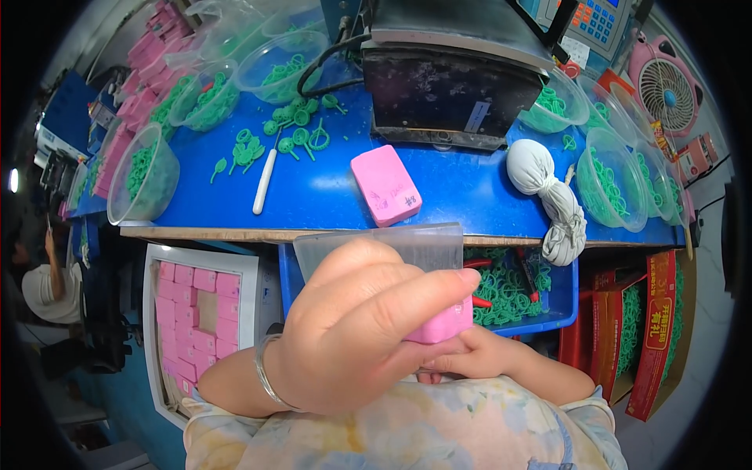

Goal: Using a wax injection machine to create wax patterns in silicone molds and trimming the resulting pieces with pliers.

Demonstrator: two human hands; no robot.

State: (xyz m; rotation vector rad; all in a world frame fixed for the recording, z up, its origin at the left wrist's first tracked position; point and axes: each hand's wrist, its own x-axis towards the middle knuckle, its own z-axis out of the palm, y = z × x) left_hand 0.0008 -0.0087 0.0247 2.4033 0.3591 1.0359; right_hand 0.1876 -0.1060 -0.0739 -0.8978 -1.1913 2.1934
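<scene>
Sitting between the left hand's digits: pink block [446,323], mostly covered, low in front of the body. Left hand [356,313] curled nearly closed, one digit over the block, another along its near side. Right hand [482,354] just beside, partly folded, fingers largely hidden; cannot tell whether it grips anything. Grey plate [435,241], flat, shows beyond the left hand; its support is hidden.

Handling, judged by eye: block probably light, fairly firm, smooth enough to slip; corners may mark or chip. Best taken across opposite long sides, with broad finger contact.

Beyond the hands, on the blue surface [321,188]: second pink block [385,186], white-handled tool [265,184] and loose green pieces [248,150] farther left. Right of them, knotted white cloth [540,184]. Left of the hands, below surface level, white container [249,301] of pink blocks.
</scene>
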